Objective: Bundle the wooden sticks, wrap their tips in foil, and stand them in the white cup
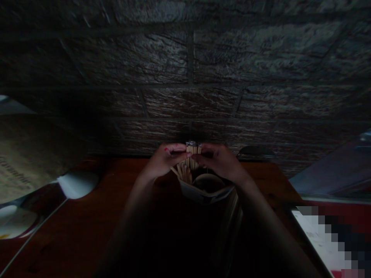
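Bare forearms [262, 208] lie nearest, stretched over the dim foreground. Beyond them a brick-patterned wall [162, 65] rises along the far edge of the wooden desk [113, 204]. Near that edge stands a light-sided container [199, 194], with loose sticks [184, 172] leaning at its left. Over its far side the left hand [166, 158] and right hand [222, 159] both pinch a bundle of thin sticks [191, 151] between their fingertips. Roughly upright, it crosses the line from hand to hand, neither clearly nearer. Its lower end blurs into the container's shadow; a curved rim [210, 175] inside is too dark to identify, and the desk's near edge is lost in blackness.
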Available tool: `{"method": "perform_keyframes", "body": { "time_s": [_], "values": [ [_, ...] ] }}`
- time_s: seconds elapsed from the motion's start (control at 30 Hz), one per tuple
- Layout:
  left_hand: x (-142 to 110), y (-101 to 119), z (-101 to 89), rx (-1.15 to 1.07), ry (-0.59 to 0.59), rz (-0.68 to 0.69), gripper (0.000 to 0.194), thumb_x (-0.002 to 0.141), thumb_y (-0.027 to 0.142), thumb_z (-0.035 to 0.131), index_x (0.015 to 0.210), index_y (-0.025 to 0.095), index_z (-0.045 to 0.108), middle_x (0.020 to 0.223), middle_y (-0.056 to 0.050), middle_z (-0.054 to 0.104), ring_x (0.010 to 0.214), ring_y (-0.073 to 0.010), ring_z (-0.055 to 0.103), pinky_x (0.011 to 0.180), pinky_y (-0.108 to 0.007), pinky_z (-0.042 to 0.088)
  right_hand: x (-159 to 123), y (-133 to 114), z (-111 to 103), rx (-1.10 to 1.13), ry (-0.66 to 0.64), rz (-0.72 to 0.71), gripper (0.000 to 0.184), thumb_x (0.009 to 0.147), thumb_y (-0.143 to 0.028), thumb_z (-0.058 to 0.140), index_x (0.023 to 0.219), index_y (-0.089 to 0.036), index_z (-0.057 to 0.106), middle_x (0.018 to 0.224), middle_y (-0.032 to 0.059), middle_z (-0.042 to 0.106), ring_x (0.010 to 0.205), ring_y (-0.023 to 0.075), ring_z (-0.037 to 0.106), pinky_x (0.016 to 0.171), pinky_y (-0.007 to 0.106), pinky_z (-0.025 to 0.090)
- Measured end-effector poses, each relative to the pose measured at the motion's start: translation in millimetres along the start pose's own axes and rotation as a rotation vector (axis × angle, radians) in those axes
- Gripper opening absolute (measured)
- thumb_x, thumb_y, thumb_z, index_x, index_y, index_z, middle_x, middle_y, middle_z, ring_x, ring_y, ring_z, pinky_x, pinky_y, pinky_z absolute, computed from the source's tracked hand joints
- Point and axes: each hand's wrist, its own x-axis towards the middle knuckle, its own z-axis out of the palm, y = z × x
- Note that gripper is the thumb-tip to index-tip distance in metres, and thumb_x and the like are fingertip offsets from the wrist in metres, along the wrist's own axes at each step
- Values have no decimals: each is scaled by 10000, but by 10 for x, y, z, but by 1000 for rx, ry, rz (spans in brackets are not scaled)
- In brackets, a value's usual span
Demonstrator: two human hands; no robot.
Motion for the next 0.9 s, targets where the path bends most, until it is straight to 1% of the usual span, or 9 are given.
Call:
{"method": "perform_keyframes", "body": {
  "time_s": [0.1,0.2,0.3,0.37,0.43,0.57,0.73,0.9],
  "values": [
    [4,-12,0,8,12,10,175,832,288,705,927,148,750,962,-74,779,875,-190,708,847,-327,539,-14,-6,-36,-7,-2,-3,129,855,-321,671,880,-197,698,777,-1,698,639,119,610,578,245,472],
    [3,-6,3,26,42,8,196,817,310,725,924,147,745,948,-74,776,882,-195,703,834,-321,536,-31,-12,-95,83,-42,24,156,843,-337,680,924,-207,709,876,14,727,733,142,652,604,245,507],
    [4,3,13,39,65,1,219,800,325,746,929,148,741,958,-76,776,894,-201,701,833,-319,536,-43,-11,-147,159,-70,101,156,826,-329,691,935,-221,721,873,9,732,751,149,669,600,244,519],
    [7,-2,18,42,50,6,216,813,325,730,935,147,741,966,-77,775,892,-198,700,831,-318,535,-44,-11,-164,164,-70,118,153,829,-325,688,936,-225,734,867,7,732,746,146,668,595,242,514],
    [11,-16,19,50,30,12,205,829,319,710,934,145,743,959,-75,774,882,-194,698,824,-315,533,-41,-16,-169,135,-57,92,151,846,-317,672,942,-224,743,844,2,725,709,134,648,583,237,497],
    [12,-42,13,76,11,30,187,841,297,693,945,149,740,947,-64,771,897,-193,693,811,-306,532,-35,-25,-161,83,-28,15,152,863,-300,662,959,-217,746,844,1,719,710,122,622,635,244,495],
    [7,-30,23,27,-20,9,199,870,283,658,993,141,723,993,-77,770,916,-191,703,820,-303,531,-33,-8,-142,127,-88,68,194,857,-367,675,948,-207,736,791,3,682,668,124,608,623,254,507],
    [5,-4,37,37,-9,-2,192,860,284,667,973,139,721,993,-76,769,914,-185,704,833,-301,529,-36,15,-137,69,-68,45,178,868,-350,655,927,-194,717,803,9,681,672,124,609,630,261,504]
  ]
}}
